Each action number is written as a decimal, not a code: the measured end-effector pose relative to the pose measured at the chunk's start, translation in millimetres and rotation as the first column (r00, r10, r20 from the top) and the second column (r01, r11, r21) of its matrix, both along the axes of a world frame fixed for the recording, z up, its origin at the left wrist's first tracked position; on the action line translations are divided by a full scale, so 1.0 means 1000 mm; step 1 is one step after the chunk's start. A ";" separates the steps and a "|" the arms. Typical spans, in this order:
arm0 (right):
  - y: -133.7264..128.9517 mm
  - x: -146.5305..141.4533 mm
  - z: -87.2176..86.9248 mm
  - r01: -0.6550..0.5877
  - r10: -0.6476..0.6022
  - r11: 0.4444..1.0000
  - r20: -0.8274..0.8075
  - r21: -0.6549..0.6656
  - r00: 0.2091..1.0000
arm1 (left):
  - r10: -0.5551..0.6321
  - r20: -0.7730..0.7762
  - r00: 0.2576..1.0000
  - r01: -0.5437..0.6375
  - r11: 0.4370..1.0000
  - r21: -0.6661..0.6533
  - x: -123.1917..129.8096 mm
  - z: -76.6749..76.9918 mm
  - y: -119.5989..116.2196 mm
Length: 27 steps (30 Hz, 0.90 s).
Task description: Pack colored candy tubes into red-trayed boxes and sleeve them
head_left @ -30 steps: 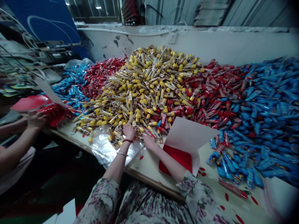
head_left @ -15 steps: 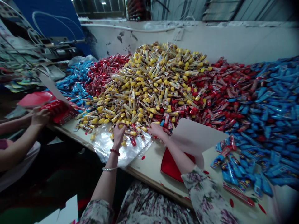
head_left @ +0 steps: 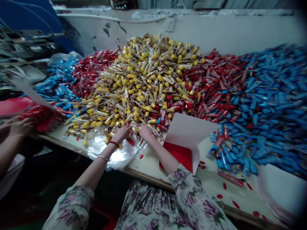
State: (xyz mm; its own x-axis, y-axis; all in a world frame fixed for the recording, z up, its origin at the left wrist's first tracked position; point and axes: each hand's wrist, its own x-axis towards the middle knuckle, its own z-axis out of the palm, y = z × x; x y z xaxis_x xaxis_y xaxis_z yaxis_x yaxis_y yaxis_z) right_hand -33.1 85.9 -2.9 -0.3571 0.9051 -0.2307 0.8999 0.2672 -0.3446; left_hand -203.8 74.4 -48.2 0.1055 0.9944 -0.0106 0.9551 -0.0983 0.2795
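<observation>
My left hand (head_left: pixel 122 133) reaches into the near edge of a heap of yellow-capped wrapped tubes (head_left: pixel 144 76). Its fingers are closed together, and what lies in them is too blurred to name. Close by on the right, my right hand (head_left: pixel 146 132) bends its fingers down among the same tubes; its grip is also unclear. Beneath my left hand lies a clear plastic bag (head_left: pixel 120 156), with a few yellow-capped and red tubes on it. Beside my right forearm stands a red box (head_left: pixel 177 156) with its white flap (head_left: pixel 189 131) raised.
Red tubes (head_left: pixel 213 86) and blue tubes (head_left: pixel 275 95) are heaped to the right, with smaller heaps at left. A co-worker's hands (head_left: pixel 20 126) hold a red package (head_left: pixel 45 119) at far left. White sheets (head_left: pixel 283 188) are stacked at front right. A wall (head_left: pixel 216 32) stands behind.
My hands have drawn closer together at the pile's near edge; the right has moved inward. The camera view has shifted, so the table and heaps appear further left and higher.
</observation>
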 end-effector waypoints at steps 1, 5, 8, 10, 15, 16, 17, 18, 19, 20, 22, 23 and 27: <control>-0.010 0.010 0.007 -0.014 0.016 1.000 -0.047 0.026 0.999 | 0.019 0.007 1.000 -0.019 0.999 0.031 -0.006 0.005 -0.002; -0.067 0.074 0.029 -0.038 0.060 0.998 -0.471 0.056 0.880 | 0.187 0.341 0.921 -0.284 0.923 0.260 -0.019 0.036 -0.019; -0.112 0.141 0.028 0.023 -0.107 0.991 -0.657 -0.135 0.747 | 0.220 0.746 0.628 -0.438 0.892 0.106 0.002 0.061 -0.047; -0.133 0.188 0.018 0.115 -0.214 0.976 -0.695 -0.188 0.686 | 0.227 0.857 0.462 -0.373 0.927 -0.044 0.033 0.070 -0.066; -0.143 0.266 -0.005 0.444 -0.405 0.892 -0.580 -0.083 0.707 | 0.087 0.866 0.493 -0.077 0.995 -0.056 0.128 0.049 -0.086; -0.140 0.271 -0.006 0.450 -0.380 0.893 -0.563 -0.016 0.734 | 0.006 0.822 0.570 -0.050 0.998 0.028 0.143 0.039 -0.085; -0.136 0.273 -0.006 0.435 -0.339 0.899 -0.543 0.055 0.769 | -0.075 0.756 0.650 -0.025 0.992 0.120 0.155 0.029 -0.082; -0.132 0.272 -0.005 0.406 -0.292 0.906 -0.517 0.120 0.804 | -0.147 0.675 0.723 0.006 0.978 0.207 0.165 0.020 -0.079; -0.128 0.269 -0.004 0.370 -0.248 0.913 -0.484 0.173 0.839 | -0.208 0.591 0.780 0.044 0.959 0.279 0.172 0.011 -0.075; -0.123 0.264 -0.003 0.333 -0.214 0.919 -0.444 0.211 0.870 | -0.256 0.515 0.818 0.084 0.939 0.332 0.176 0.004 -0.071; -0.116 0.255 -0.003 0.275 -0.176 0.927 -0.353 0.254 0.919 | -0.330 0.407 0.852 0.157 0.902 0.402 0.177 -0.007 -0.065; -0.112 0.251 -0.004 0.248 -0.161 0.931 -0.309 0.267 0.937 | -0.360 0.373 0.855 0.187 0.886 0.425 0.175 -0.010 -0.063; -0.100 0.240 -0.010 0.145 -0.095 0.951 -0.187 0.273 0.978 | -0.424 0.295 0.856 0.261 0.848 0.461 0.165 -0.014 -0.060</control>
